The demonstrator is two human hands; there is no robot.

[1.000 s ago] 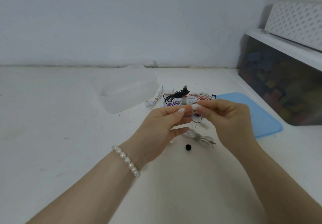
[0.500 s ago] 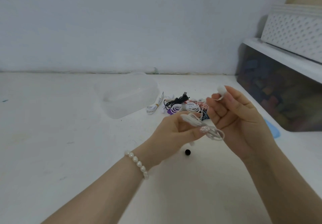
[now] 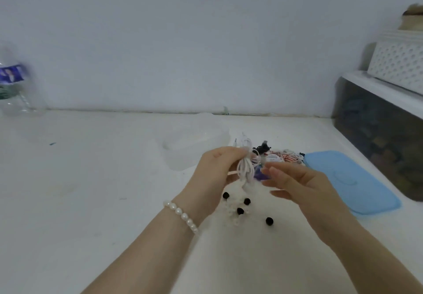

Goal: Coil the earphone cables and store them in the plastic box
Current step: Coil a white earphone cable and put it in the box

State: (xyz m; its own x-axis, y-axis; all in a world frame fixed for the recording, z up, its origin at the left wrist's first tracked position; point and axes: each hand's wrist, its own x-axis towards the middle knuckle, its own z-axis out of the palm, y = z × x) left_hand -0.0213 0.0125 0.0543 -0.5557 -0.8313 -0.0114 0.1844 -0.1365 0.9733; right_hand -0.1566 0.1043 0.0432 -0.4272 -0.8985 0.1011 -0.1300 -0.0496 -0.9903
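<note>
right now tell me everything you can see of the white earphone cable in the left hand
The white earphone cable is thin, smooth, plastic-looking cord gathered into a long bundle of several loops that hangs roughly upright. The left hand grips it near the top, with loose ends and what looks like a slim plug sticking up above the fingers. Its lower loops hang free above the table, touching nothing visible. The right hand is open beside it and does not touch it. Motion blur hides finer detail.
</note>
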